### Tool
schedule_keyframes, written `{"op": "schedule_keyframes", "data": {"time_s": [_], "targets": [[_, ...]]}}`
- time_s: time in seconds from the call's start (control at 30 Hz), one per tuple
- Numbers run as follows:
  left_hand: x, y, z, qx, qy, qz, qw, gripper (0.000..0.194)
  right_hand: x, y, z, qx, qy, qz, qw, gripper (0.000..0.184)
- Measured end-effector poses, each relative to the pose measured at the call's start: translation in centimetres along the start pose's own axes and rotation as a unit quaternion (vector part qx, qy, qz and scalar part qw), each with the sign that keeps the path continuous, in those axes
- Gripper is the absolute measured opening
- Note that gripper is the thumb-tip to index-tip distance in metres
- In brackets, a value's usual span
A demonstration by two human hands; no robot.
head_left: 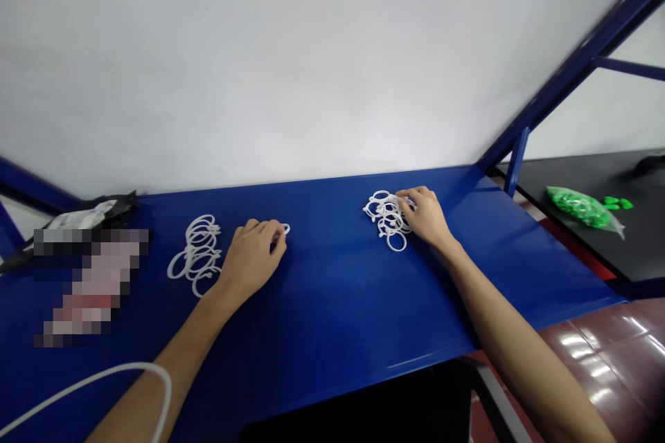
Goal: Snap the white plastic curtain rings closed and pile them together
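Note:
Over the blue tabletop, my left hand [252,255] pinches a white plastic ring [285,228] between thumb and fingers; only a small part of the ring shows. Just left of that wrist lies a loose row of overlapping white plastic rings [200,249] with small clasps. My right hand [424,213] reaches onto a tangled pile of similar white rings [387,211] farther right. Its thumb and forefinger close around the edge of a ring at the pile's right side, and the other fingers are curled.
The blue table [332,332] stands against a white wall. Black and clear plastic packaging [98,211] and a blurred-out item [98,284] lie at left. A white cable [119,367] crosses my left forearm. On a black table [551,169] at right rests a bag of green pieces [582,208].

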State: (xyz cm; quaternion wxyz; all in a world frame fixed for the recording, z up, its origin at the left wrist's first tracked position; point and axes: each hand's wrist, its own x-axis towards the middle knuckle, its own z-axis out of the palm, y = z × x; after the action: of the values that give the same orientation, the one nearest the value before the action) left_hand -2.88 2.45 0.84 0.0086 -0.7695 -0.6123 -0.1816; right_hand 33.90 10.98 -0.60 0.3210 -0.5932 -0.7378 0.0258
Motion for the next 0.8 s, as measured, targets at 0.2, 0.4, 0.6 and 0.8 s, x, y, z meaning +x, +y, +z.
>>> {"op": "schedule_keyframes", "data": {"time_s": [0.2,0.4,0.6,0.8], "targets": [[-0.2,0.5,0.5,-0.069,0.002,0.039,0.997,0.025,0.0,-0.1,0.0,0.002,0.007,0.006,1.0,0.029],[-0.4,1.0,0.6,-0.134,0.016,0.073,0.988,0.025,-0.3,-1.6,-0.9,-0.017,0.092,-0.019,0.995,0.026],[-1.1,3.4,0.0,-0.24,0.002,0.102,0.965,0.02,-3.8,-8.6,-1.4,0.112,-0.009,-0.157,0.981,0.023],[-2.4,5.8,-0.6,-0.346,-0.056,0.034,0.936,0.012,-7.0,-12.4,0.3,0.278,-0.222,-0.222,0.908,0.017]]}}
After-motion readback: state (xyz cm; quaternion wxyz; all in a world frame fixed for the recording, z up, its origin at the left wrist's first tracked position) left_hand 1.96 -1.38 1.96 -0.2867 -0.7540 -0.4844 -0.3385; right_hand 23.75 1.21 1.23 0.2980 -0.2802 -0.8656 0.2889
